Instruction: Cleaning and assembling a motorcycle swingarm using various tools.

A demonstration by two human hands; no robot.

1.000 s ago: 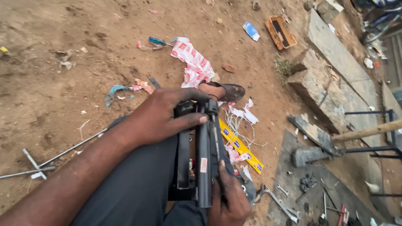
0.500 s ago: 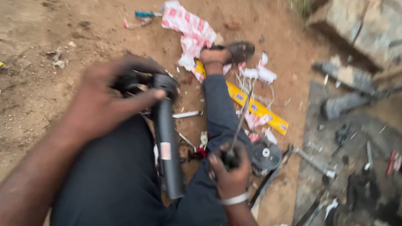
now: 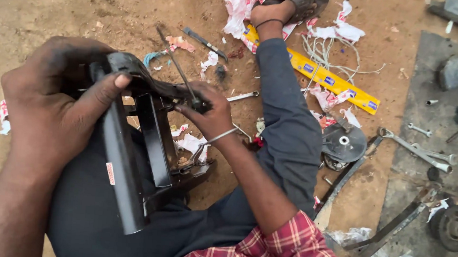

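A: What is the left hand (image 3: pixel 53 105) doing?

B: It is gripping the top of a black metal frame (image 3: pixel 141 154), fingers curled over the end and the thumb (image 3: pixel 100 90) lying across it. The frame is resting on the person's lap, running from that hand down toward the knee.

A: And the right hand (image 3: pixel 208 113)?

B: It is closing around the handle of a screwdriver (image 3: pixel 177 68), fingers wrapped tight. The thin shaft is pointing up and away, toward the dirt, and the handle end is sitting against the upper part of the frame. I cannot tell whether the tip is touching anything.

A: What is lying around them?

B: A yellow strip (image 3: pixel 324 79) is lying on the ground just beyond the stretched leg (image 3: pixel 284 111), with torn red-and-white paper (image 3: pixel 243 0) near the sandalled foot (image 3: pixel 288 6). A dark round disc (image 3: pixel 343 142) is sitting beside the knee. A spanner (image 3: pixel 415 149) is lying further right, at the edge of a grey slab (image 3: pixel 432 67). Another small spanner (image 3: pixel 242 96) is lying just beyond the right hand.
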